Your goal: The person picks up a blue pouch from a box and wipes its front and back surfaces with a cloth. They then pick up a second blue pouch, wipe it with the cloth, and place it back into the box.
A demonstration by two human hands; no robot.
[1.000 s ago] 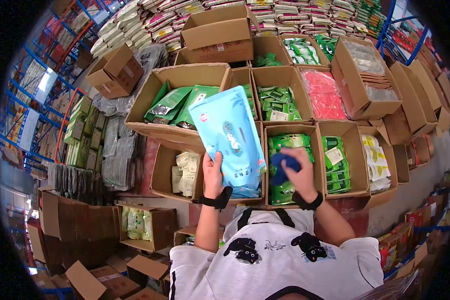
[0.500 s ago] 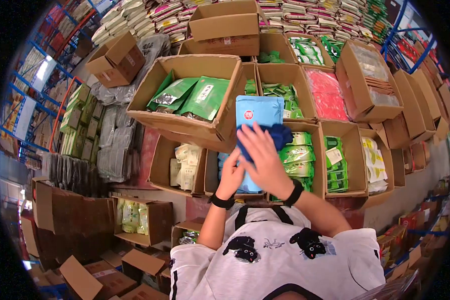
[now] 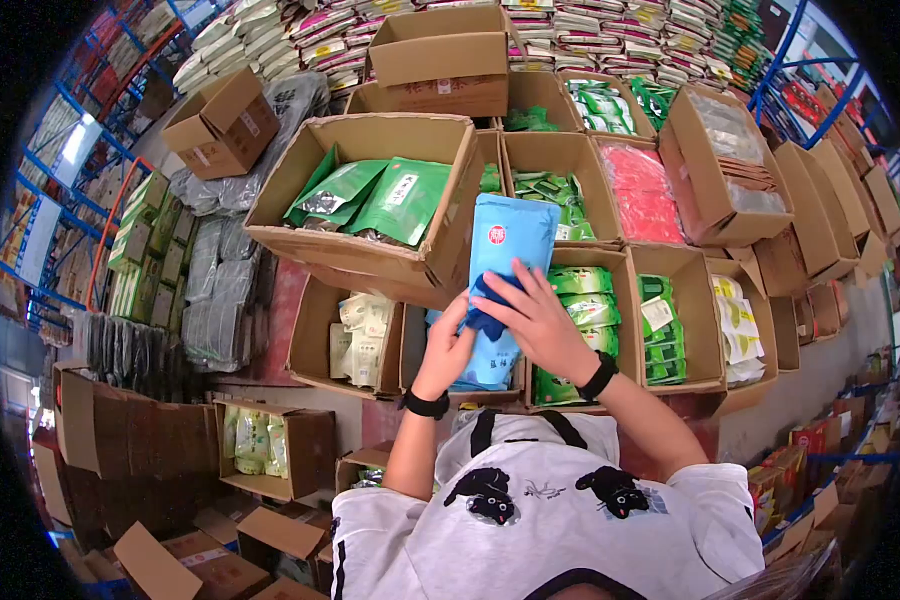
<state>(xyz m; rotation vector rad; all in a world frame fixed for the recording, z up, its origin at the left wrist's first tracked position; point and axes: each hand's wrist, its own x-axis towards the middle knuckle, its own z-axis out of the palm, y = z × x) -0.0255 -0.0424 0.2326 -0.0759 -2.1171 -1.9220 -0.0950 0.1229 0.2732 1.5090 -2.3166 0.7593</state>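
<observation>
A light blue pouch (image 3: 515, 230) with a round red mark stands upright in front of me, above an open carton. My left hand (image 3: 444, 350) grips its left edge, thumb and fingers close together. Against the pouch's front, my right hand (image 3: 545, 325) presses a crumpled dark blue cloth (image 3: 487, 318), fingers bent over it. More light blue packaging (image 3: 492, 375) shows below, in the carton; where the pouch's lower end stops, I cannot tell. Just to the right lie green packets (image 3: 585, 310) in their box.
A large carton (image 3: 345, 245) with green pouches (image 3: 406, 200) rises at upper left. Boxes of cream packets (image 3: 363, 335), pink packs (image 3: 642, 190) and white-yellow packets (image 3: 738, 322) surround my hands. Stacked sacks (image 3: 610, 40) line the back; grey plastic-wrapped bundles (image 3: 225, 300) stand left.
The dark blue cloth has moved down and left with my right hand, uncovering more of the pouch. My left hand has shifted slightly left and down.
</observation>
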